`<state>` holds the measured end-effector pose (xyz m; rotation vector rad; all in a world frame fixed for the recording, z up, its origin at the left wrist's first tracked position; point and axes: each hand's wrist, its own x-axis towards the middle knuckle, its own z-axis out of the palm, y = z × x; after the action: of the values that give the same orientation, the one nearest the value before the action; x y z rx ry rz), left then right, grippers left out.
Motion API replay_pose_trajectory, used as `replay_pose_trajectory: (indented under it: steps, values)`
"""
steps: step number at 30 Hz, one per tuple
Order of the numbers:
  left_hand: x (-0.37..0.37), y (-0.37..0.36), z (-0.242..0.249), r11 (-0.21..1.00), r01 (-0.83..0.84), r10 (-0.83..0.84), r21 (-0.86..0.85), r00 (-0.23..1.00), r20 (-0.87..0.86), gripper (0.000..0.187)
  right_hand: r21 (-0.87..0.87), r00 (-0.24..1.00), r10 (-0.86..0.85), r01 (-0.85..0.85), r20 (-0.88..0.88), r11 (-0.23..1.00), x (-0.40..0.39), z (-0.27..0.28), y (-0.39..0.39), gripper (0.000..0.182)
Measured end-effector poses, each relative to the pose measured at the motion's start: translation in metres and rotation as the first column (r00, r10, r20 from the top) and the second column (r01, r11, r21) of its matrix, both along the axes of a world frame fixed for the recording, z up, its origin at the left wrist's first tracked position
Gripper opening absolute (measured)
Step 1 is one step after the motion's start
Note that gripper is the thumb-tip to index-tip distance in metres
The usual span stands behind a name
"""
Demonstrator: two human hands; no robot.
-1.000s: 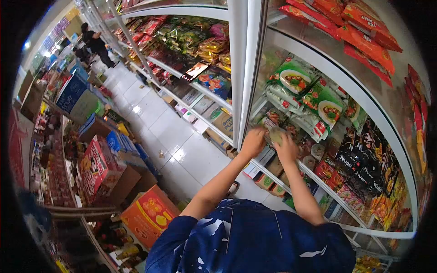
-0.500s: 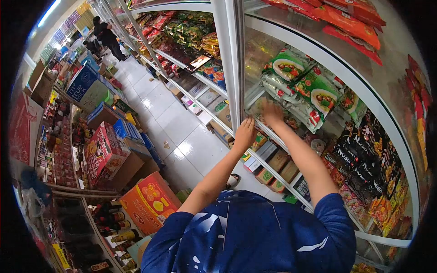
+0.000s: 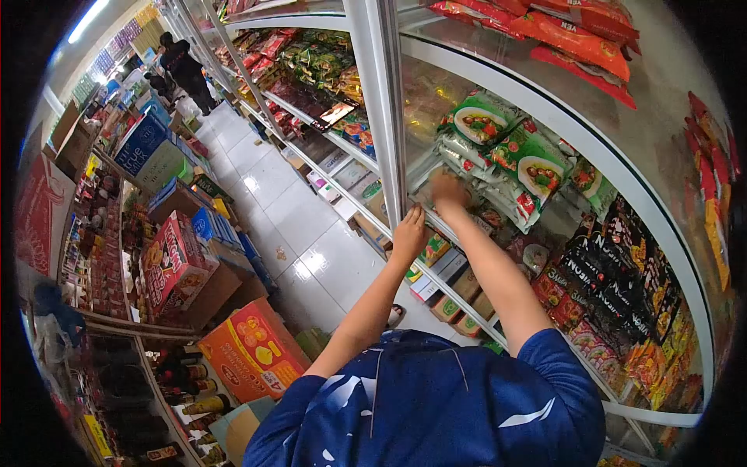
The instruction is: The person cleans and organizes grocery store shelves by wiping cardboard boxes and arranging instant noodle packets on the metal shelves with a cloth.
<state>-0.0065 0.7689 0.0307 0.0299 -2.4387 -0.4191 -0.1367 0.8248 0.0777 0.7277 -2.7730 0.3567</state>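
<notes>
My left hand (image 3: 411, 226) lies at the foot of a white upright post (image 3: 379, 101), its fingers stretched out against the cabinet's front edge. My right hand (image 3: 449, 193) reaches past that edge into a glass-sided shelf. It is smeared by motion, so its fingers and anything under them cannot be made out. Just beyond it lie green-and-white food packets (image 3: 537, 162) with a bowl pictured on the front. Black noodle packets (image 3: 603, 261) lie farther right on the same level.
Red packets (image 3: 572, 35) lie on the glass shelf above. Small boxes (image 3: 447, 307) stand below the rail. Left of the tiled aisle (image 3: 292, 210) are an orange carton (image 3: 253, 342), a red-and-white carton (image 3: 177, 261) and bottles. A person (image 3: 187, 70) in dark clothes stands at the far end.
My view has shifted slightly, so the shelf sits a little farther left. The right hand has moved within the shelf and is more blurred. My left hand stays by the post.
</notes>
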Motion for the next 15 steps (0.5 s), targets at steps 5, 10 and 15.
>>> replay_pose_trajectory:
  steps: [5, 10, 15]
  values:
    - [0.004, 0.0, 0.004, 1.0, 0.027, -0.027, 0.006, 0.998, 0.056, 0.044, 0.018, 0.94, 0.273, -0.275, -0.205, 0.961, 0.019, 0.008, 0.015, 0.02]
    - [0.004, -0.013, 0.002, 0.997, 0.076, -0.074, -0.032, 0.995, 0.071, 0.045, -0.028, 0.996, 0.028, -0.026, 0.084, 0.999, 0.02, 0.022, 0.008, 0.017]
    - [0.006, -0.014, 0.005, 0.982, 0.047, -0.072, 0.184, 0.989, 0.129, 0.044, -0.059, 0.988, 0.078, -0.07, 0.137, 0.996, 0.072, 0.012, 0.066, 0.024]
